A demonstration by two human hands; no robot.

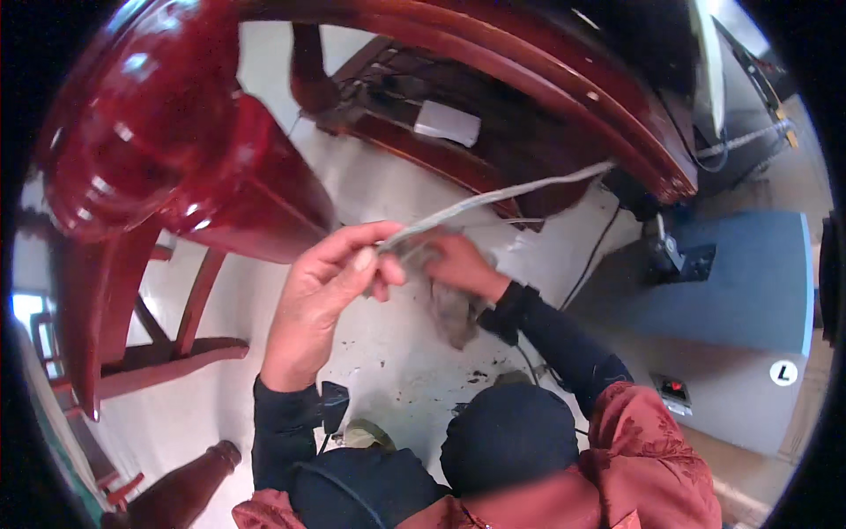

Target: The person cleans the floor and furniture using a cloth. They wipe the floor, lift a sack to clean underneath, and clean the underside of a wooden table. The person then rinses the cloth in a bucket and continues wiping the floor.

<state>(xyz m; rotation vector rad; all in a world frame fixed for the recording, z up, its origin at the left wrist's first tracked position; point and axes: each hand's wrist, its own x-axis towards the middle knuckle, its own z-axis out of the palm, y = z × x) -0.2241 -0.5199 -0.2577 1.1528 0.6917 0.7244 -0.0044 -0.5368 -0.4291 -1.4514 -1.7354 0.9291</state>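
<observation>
A pale grey cable [502, 191] runs from under the wooden furniture at the right down to my hands. My left hand [328, 286] pinches it between thumb and fingers. Just to the right, my right hand [467, 267] is closed on a grey-brown cloth [454, 317], which hangs below it. Motion blurs the fingers of that hand and the upper part of the cloth, so whether the cloth is wrapped round the cable cannot be made out. Beneath my hands is the pale floor [388, 331], with dark crumbs scattered on it.
Glossy dark red wooden furniture [493, 44] arches across the top. On its low shelf lies a white box [448, 123] among dark cables. A red wooden chair [159, 370] stands at the left. At the right is a blue-grey cabinet [731, 291], with a black cable [592, 264] beside it.
</observation>
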